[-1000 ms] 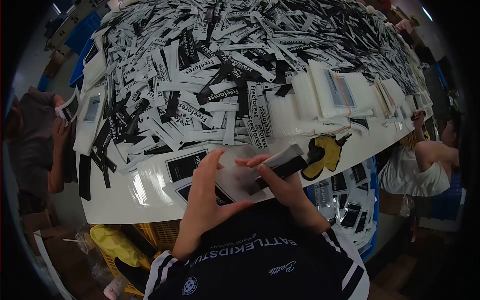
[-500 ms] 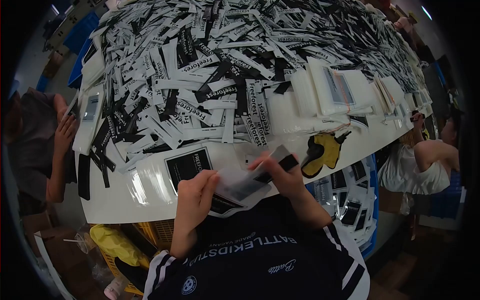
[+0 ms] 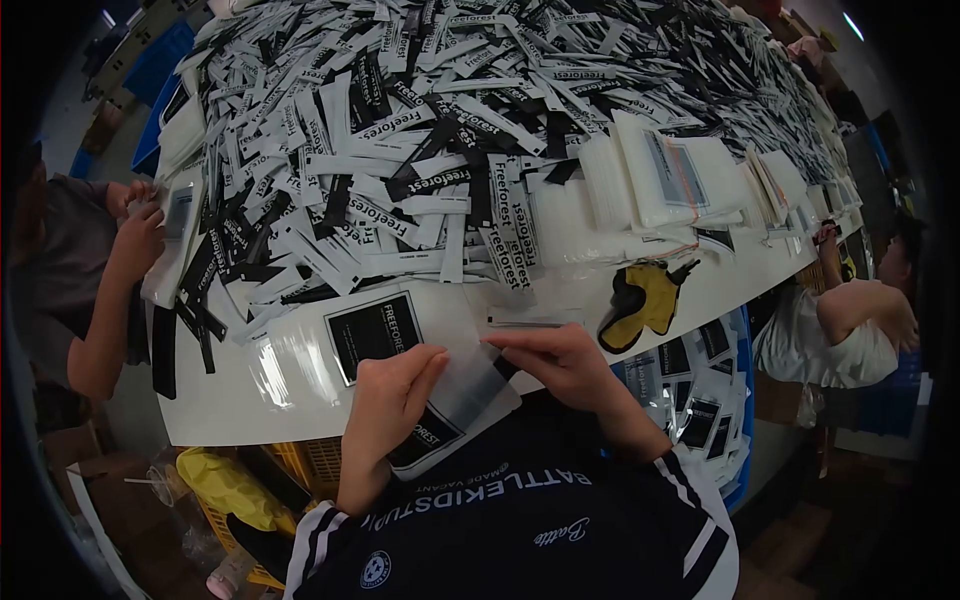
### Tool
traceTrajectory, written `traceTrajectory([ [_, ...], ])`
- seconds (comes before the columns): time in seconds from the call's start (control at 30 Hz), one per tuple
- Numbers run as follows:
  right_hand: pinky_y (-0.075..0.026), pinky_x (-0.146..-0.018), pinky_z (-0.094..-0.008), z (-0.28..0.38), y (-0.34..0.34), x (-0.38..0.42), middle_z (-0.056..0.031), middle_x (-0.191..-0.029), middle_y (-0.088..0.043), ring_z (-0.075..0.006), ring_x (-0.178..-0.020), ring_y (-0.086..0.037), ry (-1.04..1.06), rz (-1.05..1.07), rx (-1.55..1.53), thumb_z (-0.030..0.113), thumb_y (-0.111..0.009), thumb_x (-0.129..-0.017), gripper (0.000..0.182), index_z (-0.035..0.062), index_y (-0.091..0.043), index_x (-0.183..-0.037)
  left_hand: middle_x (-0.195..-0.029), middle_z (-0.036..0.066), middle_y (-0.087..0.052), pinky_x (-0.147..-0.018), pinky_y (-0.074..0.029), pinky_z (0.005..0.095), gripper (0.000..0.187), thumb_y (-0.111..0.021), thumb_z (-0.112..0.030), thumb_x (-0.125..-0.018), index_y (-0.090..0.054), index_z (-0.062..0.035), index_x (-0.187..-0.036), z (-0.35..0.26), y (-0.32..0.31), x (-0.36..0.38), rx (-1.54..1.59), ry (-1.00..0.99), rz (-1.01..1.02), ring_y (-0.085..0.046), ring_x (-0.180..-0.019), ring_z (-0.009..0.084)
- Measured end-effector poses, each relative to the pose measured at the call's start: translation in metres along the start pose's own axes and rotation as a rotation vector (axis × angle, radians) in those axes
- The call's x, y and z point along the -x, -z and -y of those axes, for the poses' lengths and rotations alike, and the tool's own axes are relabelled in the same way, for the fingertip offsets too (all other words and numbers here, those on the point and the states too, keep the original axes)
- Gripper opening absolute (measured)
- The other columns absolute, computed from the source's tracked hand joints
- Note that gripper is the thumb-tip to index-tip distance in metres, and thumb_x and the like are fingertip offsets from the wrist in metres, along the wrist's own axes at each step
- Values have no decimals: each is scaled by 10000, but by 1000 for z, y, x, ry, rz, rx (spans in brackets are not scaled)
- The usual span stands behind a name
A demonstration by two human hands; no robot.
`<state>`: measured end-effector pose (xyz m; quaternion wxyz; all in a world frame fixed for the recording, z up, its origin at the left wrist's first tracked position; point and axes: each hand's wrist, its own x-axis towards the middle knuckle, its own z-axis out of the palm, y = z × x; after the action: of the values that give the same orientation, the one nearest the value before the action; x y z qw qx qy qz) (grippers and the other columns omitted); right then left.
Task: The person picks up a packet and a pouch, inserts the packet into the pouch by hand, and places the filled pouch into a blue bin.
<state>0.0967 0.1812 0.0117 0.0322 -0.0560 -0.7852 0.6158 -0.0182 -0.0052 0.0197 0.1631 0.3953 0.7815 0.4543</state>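
Observation:
A translucent plastic bag point(image 3: 468, 392) with a black printed label hangs between my hands at the table's near edge, tilted in front of my shirt. My left hand point(image 3: 395, 392) is closed, thumb and fingers pinching the bag's left side. At its upper right edge, my right hand point(image 3: 555, 367) pinches with fingertips together. Just beyond the right fingers lies a thin packet strip point(image 3: 533, 318). Next to my left hand, a stack of clear bags point(image 3: 290, 365) lies flat, its top black label reading "FREEFORE".
A big heap of black and white Freeforest stick packs point(image 3: 400, 150) covers the table. Bundled bags point(image 3: 660, 180) and a yellow-and-black object point(image 3: 645, 300) sit right. Below is a blue bin point(image 3: 747, 440) of filled bags. People work at left point(image 3: 70, 260) and right point(image 3: 850, 320).
My right hand has moved down and left to the bag's edge; the pale and black piece in its fingers no longer shows there. The bag hangs flatter. The left person's hands have shifted.

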Motion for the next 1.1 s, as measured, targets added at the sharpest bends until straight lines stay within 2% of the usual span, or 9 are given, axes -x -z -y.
traceTrajectory([
  [0.13,-489,-618,-233,-6,-5,0,-115,-799,-667,-154,-683,-649,-129,30,-265,27,-573,-839,191,34,-648,-1015,-662,122,-604,-474,-456,290,93,-590,-110,-834,-617,-23,-849,3,-7,2,-144,-126,-77,-599,-542,246],
  [0.2,-488,-585,-237,-1,-4,1,-98,-766,-672,-157,-650,-649,71,-49,172,27,-602,-818,177,24,-656,-986,-682,118,-614,-484,-463,293,89,-600,-113,-825,-619,-31,-852,0,-5,4,-205,-206,-141,-604,-558,250],
  [0.27,-486,-575,-237,0,-5,3,-93,-751,-671,-161,-634,-647,166,-69,247,29,-614,-809,169,20,-660,-971,-704,111,-624,-500,-472,292,95,-620,-104,-802,-619,-32,-865,-8,6,10,-224,-91,140,-610,-580,247],
  [0.33,-483,-565,-237,2,-4,4,-89,-736,-670,-165,-618,-644,262,-87,318,31,-626,-800,162,15,-663,-956,-709,109,-626,-504,-474,291,104,-622,-97,-797,-621,-34,-880,-6,6,12,-154,-101,135,-612,-582,245],
  [0.43,-476,-565,-233,1,3,8,-70,-723,-668,-138,-610,-625,166,-49,95,41,-627,-806,173,16,-661,-974,-724,108,-631,-509,-478,288,128,-622,-85,-793,-626,-38,-911,-6,7,12,-72,-106,135,-617,-587,240],
  [0.6,-484,-622,-231,-7,21,-7,-29,-735,-662,-91,-674,-593,-300,407,-346,81,-644,-805,213,15,-655,-1007,-746,108,-640,-507,-478,285,163,-620,-75,-791,-632,-47,-951,-2,-4,14,-12,-116,150,-623,-591,236],
  [0.73,-486,-627,-232,-9,13,-7,-36,-746,-666,-94,-666,-599,-325,448,-432,95,-657,-793,209,17,-664,-986,-736,107,-641,-503,-477,281,166,-618,-67,-791,-633,-46,-954,-8,-4,13,-19,-104,148,-623,-586,227],
  [0.83,-487,-629,-229,-1,14,-6,-42,-761,-669,-87,-663,-598,-171,338,27,98,-670,-782,198,8,-667,-958,-735,111,-641,-504,-478,282,165,-616,-65,-793,-632,-44,-956,-7,-2,14,-7,-79,153,-622,-583,232],
  [1.1,-422,-585,-181,-31,0,-15,17,-709,-617,-43,-657,-551,-310,361,-399,85,-663,-779,127,13,-662,-883,-730,134,-636,-507,-479,291,153,-607,-73,-808,-626,-30,-954,-7,-10,11,-28,-80,101,-618,-581,255],
])
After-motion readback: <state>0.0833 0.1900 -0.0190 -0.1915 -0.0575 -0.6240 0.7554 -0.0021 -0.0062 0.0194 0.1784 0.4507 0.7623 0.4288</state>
